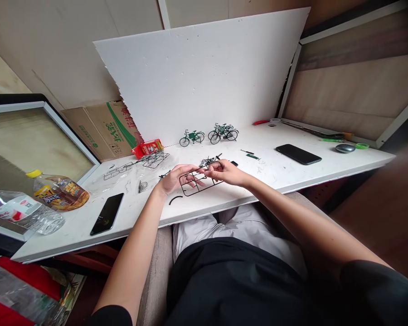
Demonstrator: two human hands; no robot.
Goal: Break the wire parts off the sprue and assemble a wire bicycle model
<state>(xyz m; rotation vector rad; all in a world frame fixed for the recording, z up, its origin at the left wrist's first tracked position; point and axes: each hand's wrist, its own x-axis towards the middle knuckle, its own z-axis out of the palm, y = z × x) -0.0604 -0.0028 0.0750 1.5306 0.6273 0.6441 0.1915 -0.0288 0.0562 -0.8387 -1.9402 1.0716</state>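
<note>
1. Head view: our right hand (222, 173) has its grip clamped on the black frame (204, 189), above the surface's (258, 174) front edge.
2. Our left hand (175, 179) supports its left side; we cannot tell how closed that grip is.

The bicycle model (191, 137) is green and black; the parts frame (197, 182) looks black; the desktop (177, 214) is white; the bottle cap (34, 173) is yellow; the cardboard box (98, 129) is brown with green, red and white printing.
</note>
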